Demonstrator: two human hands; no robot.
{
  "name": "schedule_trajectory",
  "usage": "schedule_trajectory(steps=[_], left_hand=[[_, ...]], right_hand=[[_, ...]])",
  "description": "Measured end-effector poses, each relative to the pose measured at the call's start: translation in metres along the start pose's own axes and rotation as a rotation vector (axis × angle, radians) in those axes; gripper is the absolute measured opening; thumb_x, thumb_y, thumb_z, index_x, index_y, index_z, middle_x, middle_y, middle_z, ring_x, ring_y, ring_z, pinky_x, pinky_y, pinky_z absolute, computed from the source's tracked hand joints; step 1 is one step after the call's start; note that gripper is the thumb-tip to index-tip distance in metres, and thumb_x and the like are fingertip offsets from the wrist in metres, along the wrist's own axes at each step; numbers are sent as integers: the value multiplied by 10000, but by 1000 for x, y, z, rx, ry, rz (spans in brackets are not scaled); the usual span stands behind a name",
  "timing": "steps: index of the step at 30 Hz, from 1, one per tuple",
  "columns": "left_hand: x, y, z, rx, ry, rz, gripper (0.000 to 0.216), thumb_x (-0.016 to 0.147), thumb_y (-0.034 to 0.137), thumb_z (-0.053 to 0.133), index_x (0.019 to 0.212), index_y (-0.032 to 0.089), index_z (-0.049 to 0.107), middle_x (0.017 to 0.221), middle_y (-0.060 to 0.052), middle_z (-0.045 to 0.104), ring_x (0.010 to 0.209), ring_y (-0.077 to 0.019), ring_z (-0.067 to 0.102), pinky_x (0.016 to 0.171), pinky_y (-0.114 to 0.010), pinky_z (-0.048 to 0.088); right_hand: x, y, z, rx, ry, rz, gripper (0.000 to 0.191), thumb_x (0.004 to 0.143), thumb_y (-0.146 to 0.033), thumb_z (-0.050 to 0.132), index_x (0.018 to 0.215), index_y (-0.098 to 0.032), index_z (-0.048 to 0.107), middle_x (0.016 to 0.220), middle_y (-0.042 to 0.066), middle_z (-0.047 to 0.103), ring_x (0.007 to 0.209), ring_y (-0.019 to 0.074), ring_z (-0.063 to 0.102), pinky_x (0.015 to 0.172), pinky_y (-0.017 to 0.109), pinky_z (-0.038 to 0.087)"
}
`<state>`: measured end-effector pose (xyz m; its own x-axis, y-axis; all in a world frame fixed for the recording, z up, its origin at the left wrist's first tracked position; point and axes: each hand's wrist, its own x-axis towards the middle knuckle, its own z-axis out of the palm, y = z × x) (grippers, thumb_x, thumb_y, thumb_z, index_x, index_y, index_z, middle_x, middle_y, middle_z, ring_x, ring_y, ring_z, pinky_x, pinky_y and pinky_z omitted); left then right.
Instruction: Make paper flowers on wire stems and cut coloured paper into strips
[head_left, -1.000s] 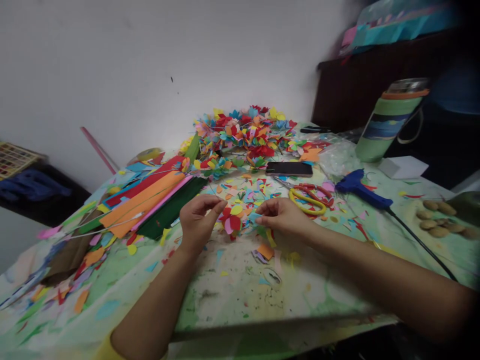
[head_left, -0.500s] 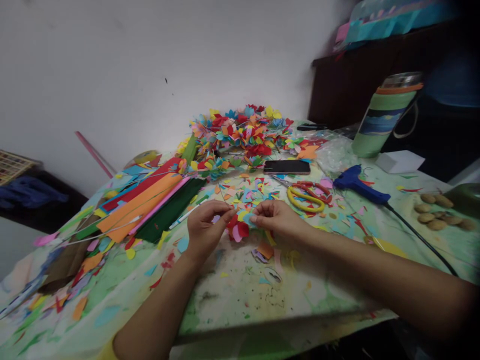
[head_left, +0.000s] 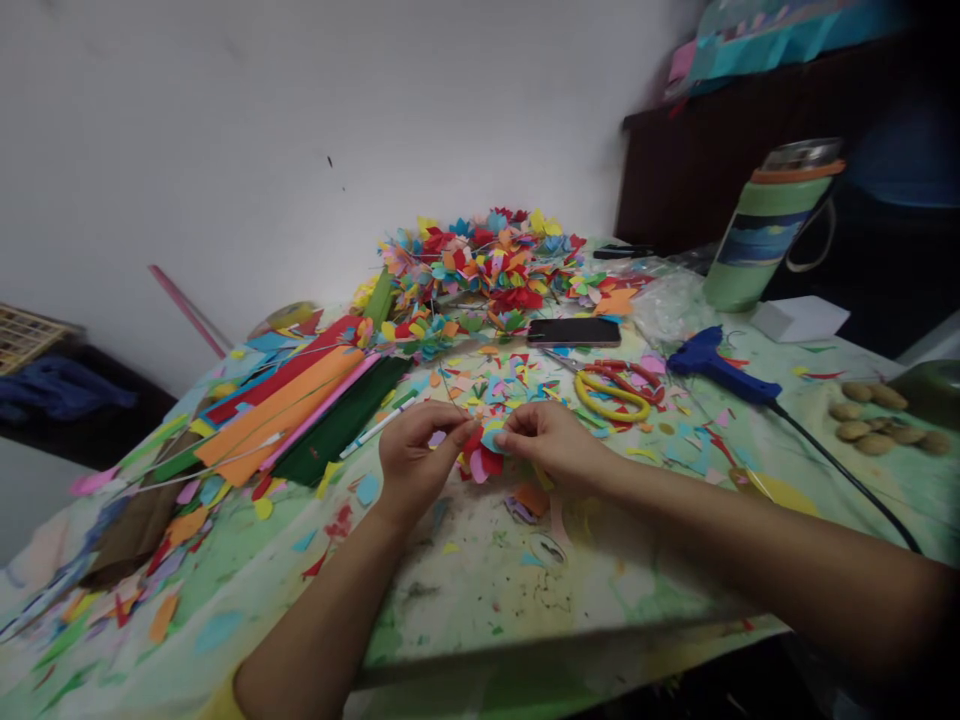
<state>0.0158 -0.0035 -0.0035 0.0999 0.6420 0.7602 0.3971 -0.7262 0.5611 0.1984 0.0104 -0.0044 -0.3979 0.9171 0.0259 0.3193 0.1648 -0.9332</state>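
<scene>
Over the near middle of the table, my left hand (head_left: 418, 458) is closed in a pinch on a thin wire stem (head_left: 445, 387) that rises to the upper left. At its fingertips sits a small paper flower (head_left: 480, 464) with red and pink petals. My right hand (head_left: 553, 442) is closed too, thumb and forefinger pinching a light blue paper petal (head_left: 492, 437) against the flower. Whether the petal is fixed to it I cannot tell. Tiny paper scraps (head_left: 499, 375) lie scattered just beyond both hands.
Behind lies a heap of paper flowers (head_left: 480, 262), with a phone (head_left: 574, 332) and yellow- and red-handled scissors (head_left: 611, 398) before it. To the right are a blue glue gun (head_left: 724, 370), peanuts (head_left: 870, 425) and a green bottle (head_left: 772, 230). Coloured paper sheets (head_left: 281, 405) lie left.
The light blue petal now shows more of its face at my right fingertips, and the yellow one beside it is less visible. Both hands have shifted only slightly.
</scene>
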Motion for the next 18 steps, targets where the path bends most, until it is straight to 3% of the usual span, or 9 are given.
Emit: schedule_trajectory(steps=[11,18], left_hand=[[2,4,-1,21,12,-7,59,746,204,710,698,193,676,670,-28,675,657,-153,631,644,-285,527],[2,4,-1,23,23,30,64,730,164,719,701,195,672,669,-18,676,657,-148,633,649,-279,529]], right_hand=[[1,1,4,-102,47,-6,180,709,-263,569,561,-174,517,510,-43,464,508,95,415,499,225,291],[2,2,6,-114,55,-10,287,728,-408,575,574,-167,547,505,-40,443,510,95,384,472,231,251]])
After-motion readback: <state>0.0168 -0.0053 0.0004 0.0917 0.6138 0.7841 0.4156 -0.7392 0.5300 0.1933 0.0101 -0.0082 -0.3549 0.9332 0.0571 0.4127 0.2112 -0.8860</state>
